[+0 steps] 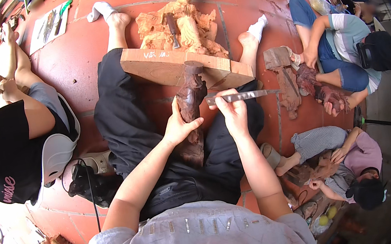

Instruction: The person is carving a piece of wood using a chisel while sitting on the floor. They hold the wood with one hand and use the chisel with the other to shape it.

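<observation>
Red square floor tiles [76, 54] with grey joints spread beneath several seated people. Between the person's outstretched legs in black trousers [127, 116] sits a thick, light-brown wooden slab [158, 68] bearing a pale carved wooden figure group [187, 28]; a chisel with a dark handle [172, 25] rests against the carving.

Nearer the body, a long, dark-brown carved wooden piece [189, 104] runs from the lap up to the slab's front edge, overlapping it in view; whether they touch cannot be told. The left hand [176, 128] grips its middle, fingers curled around the far side and thumb laid across the front. Just beside it, the right hand [234, 114] pinches a slim, grey metal blade [251, 94] between thumb and fingers, its narrow tip pointing right, away from the wood.

At right, a co-worker in a dark cap [380, 51] holds a reddish-brown carving [308, 81]. At upper left, a white sheet [38, 39] carries a green-handled tool [62, 13].
</observation>
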`<action>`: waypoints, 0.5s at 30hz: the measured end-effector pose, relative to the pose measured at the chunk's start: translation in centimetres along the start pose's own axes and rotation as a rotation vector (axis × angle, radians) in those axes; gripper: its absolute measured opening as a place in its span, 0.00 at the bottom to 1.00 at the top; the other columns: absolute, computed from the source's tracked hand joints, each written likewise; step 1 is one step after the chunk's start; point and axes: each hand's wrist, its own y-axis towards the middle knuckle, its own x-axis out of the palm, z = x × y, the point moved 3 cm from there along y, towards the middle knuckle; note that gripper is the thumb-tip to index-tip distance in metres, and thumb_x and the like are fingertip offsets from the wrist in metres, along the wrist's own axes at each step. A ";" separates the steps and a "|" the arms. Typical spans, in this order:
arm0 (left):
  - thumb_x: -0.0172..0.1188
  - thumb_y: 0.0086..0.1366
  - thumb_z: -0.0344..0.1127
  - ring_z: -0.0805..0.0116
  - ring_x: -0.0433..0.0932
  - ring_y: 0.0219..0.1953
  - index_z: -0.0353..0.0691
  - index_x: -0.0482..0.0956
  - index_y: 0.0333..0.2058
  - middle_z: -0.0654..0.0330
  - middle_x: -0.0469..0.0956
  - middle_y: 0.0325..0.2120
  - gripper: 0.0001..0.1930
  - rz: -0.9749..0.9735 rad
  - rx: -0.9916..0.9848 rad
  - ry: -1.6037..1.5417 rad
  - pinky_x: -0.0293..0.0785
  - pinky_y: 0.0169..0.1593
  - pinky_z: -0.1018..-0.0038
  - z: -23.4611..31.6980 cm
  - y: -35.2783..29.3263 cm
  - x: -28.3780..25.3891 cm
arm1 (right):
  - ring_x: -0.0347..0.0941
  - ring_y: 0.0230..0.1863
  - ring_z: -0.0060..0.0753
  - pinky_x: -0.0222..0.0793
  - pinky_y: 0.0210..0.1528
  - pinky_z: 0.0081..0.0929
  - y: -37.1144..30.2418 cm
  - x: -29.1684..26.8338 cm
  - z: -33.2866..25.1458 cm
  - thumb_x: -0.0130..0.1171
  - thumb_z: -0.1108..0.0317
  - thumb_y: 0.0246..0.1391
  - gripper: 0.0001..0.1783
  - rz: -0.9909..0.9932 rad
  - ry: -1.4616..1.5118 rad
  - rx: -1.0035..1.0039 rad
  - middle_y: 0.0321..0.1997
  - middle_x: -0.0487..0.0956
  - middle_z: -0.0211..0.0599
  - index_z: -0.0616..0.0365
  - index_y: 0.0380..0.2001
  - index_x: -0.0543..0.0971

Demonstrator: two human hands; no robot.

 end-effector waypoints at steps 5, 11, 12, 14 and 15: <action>0.72 0.48 0.50 0.50 0.72 0.57 0.37 0.37 0.67 0.40 0.71 0.54 0.60 -0.019 0.010 -0.008 0.67 0.60 0.64 0.0 0.3 0.0 | 0.70 0.53 0.27 0.70 0.49 0.24 4.3 1.2 0.0 0.68 0.69 0.50 0.10 -0.204 -0.340 -0.016 0.55 0.72 0.39 0.61 0.33 0.80; 0.72 0.49 0.49 0.50 0.73 0.56 0.37 0.36 0.67 0.40 0.70 0.54 0.59 0.005 0.044 -0.017 0.67 0.60 0.64 -0.7 0.5 0.5 | 0.77 0.39 0.23 0.74 0.39 0.23 6.4 0.8 -0.2 0.70 0.68 0.47 0.11 -0.250 -0.502 0.068 0.44 0.80 0.37 0.60 0.34 0.82; 0.71 0.49 0.48 0.50 0.73 0.56 0.37 0.36 0.67 0.39 0.70 0.54 0.59 0.002 0.029 -0.014 0.67 0.60 0.65 0.1 0.4 0.3 | 0.77 0.34 0.20 0.74 0.38 0.22 7.3 0.6 0.0 0.69 0.68 0.49 0.12 -0.223 -0.393 0.153 0.35 0.82 0.32 0.61 0.36 0.82; 0.72 0.49 0.48 0.50 0.72 0.57 0.37 0.36 0.67 0.40 0.70 0.54 0.59 0.000 0.017 -0.022 0.66 0.61 0.65 -0.1 0.3 0.2 | 0.76 0.38 0.21 0.74 0.43 0.21 7.6 0.6 -0.1 0.66 0.70 0.52 0.12 -0.247 -0.379 0.237 0.37 0.82 0.31 0.63 0.40 0.81; 0.72 0.48 0.48 0.50 0.72 0.57 0.37 0.36 0.67 0.40 0.69 0.55 0.59 0.007 0.026 -0.031 0.66 0.61 0.65 -0.1 0.1 0.1 | 0.76 0.42 0.23 0.73 0.46 0.22 7.2 0.9 0.0 0.66 0.71 0.53 0.13 -0.253 -0.347 0.303 0.43 0.81 0.33 0.63 0.41 0.81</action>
